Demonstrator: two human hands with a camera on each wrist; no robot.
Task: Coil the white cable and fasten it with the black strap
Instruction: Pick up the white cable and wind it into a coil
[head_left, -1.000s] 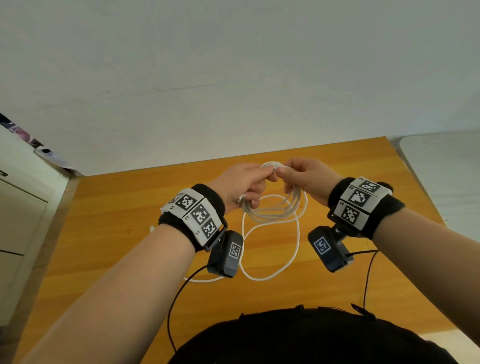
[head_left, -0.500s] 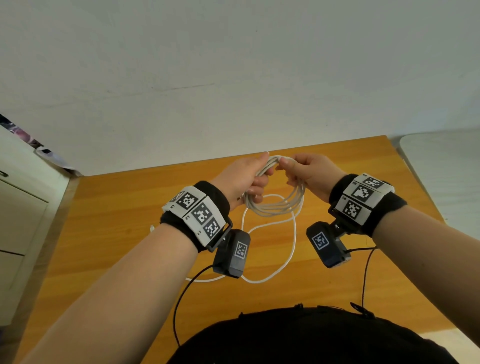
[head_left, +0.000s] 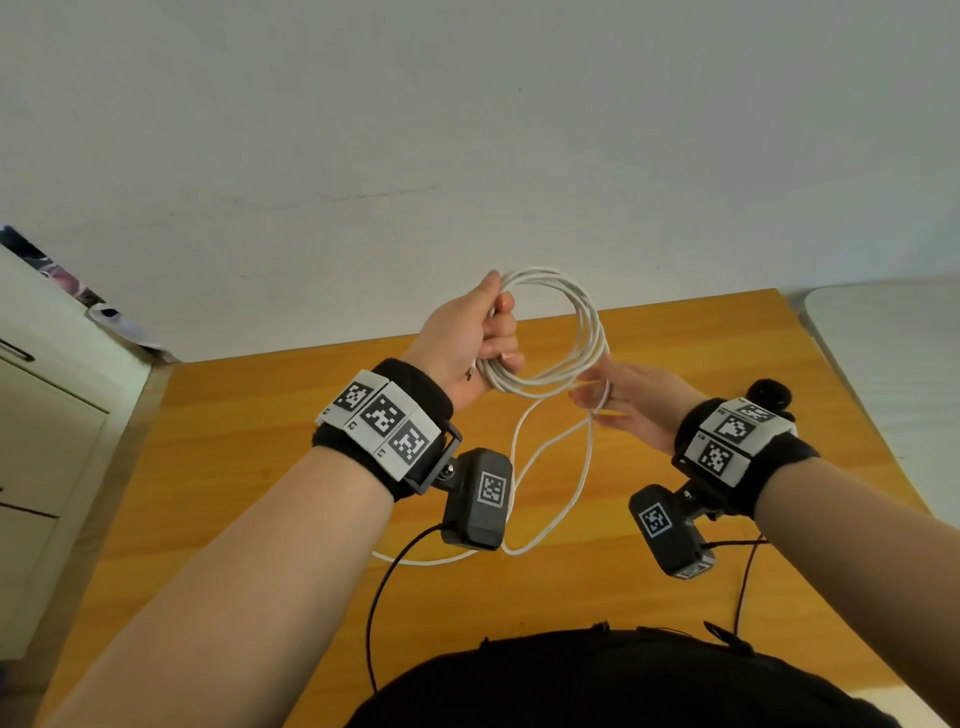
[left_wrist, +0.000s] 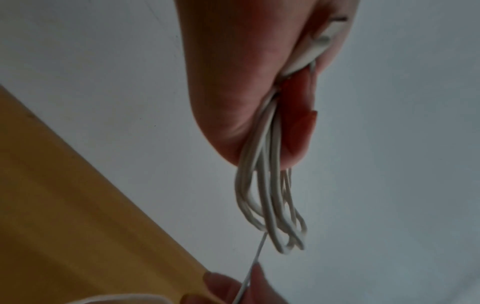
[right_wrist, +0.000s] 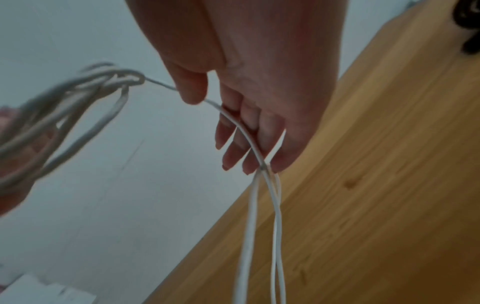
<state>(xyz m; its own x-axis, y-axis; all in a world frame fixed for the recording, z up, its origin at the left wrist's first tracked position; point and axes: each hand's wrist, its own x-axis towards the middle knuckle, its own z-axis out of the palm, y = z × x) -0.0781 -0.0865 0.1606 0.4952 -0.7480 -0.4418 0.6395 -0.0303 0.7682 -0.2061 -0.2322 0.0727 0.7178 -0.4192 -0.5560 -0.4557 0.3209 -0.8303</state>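
My left hand (head_left: 470, 338) is clenched around the looped white cable (head_left: 566, 332) at frame centre, above the wooden table (head_left: 260, 467). My right hand (head_left: 631, 402), fingers straight, lets the loose strand run across them. My forearm cuts off the cable's tail on the table.

Partly hidden inside the left hand (head_left: 470, 332): the white cable (head_left: 566, 332) coil's gripped side. Blurred in the right wrist view. Free end behind the wrist camera (head_left: 480, 499).

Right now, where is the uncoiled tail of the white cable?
In the head view, the tail drops from the coil in the left hand, runs through the right hand, then loops onto the wooden table.
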